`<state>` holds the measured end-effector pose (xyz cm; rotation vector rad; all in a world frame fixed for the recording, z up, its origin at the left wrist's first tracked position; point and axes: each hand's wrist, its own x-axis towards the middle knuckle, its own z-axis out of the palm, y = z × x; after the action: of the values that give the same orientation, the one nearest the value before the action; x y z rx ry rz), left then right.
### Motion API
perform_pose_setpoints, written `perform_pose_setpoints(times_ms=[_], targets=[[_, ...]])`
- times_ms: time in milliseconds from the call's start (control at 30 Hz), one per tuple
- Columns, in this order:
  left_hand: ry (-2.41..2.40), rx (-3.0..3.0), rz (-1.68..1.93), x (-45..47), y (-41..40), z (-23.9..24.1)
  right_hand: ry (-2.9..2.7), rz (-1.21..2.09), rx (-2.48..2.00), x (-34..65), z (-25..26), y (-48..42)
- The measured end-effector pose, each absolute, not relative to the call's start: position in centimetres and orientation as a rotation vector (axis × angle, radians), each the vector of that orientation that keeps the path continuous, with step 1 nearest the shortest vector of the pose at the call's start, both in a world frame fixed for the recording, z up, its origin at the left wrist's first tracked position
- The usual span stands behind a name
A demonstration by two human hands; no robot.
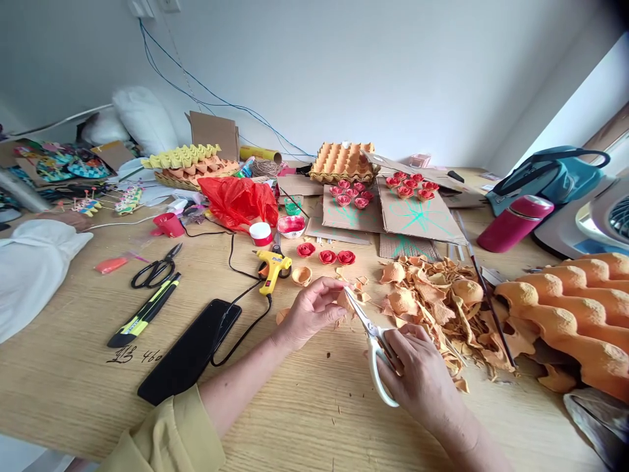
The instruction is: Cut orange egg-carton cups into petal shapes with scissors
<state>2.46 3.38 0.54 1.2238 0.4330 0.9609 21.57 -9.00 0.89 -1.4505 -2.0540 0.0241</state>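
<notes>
My left hand [314, 311] is closed, its thumb and fingers pinching a small orange piece of egg carton [346, 300]. My right hand [417, 367] grips white-handled scissors [377, 351], and their blades reach up and left to that piece at my left fingertips. How far the blades are parted is hard to see. Just beyond my hands, three red paper-pulp roses [327, 257] stand in a row. An orange carton cup [301, 276] sits to the left of my left hand. A heap of torn carton scraps [432, 301] lies right beside my right hand.
A yellow glue gun [272, 267] with a black cord, a phone [191, 351], a utility knife [145, 309] and black scissors [157, 267] lie left. Cardboard sheets [417, 213] with red roses stand behind. Egg trays [570, 308] and a pink bottle [515, 224] are right.
</notes>
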Motion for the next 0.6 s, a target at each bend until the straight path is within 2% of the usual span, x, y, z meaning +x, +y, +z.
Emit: perform_pose_setpoints(times_ms=[133,300,600], targets=[[0.389,1.129,0.938,2.32,3.55,0.34,-1.936,0.102,-1.541,21.96,0.58,-8.70],[0.302,0.899,0.780,2.07,3.35,0.76,-1.707,0.356,-1.648,22.53,0.24,-8.62],[0.304,0.633,0.578,2.19,3.37,0.79,-1.503,0.826,-1.533,22.54,1.07,-9.07]])
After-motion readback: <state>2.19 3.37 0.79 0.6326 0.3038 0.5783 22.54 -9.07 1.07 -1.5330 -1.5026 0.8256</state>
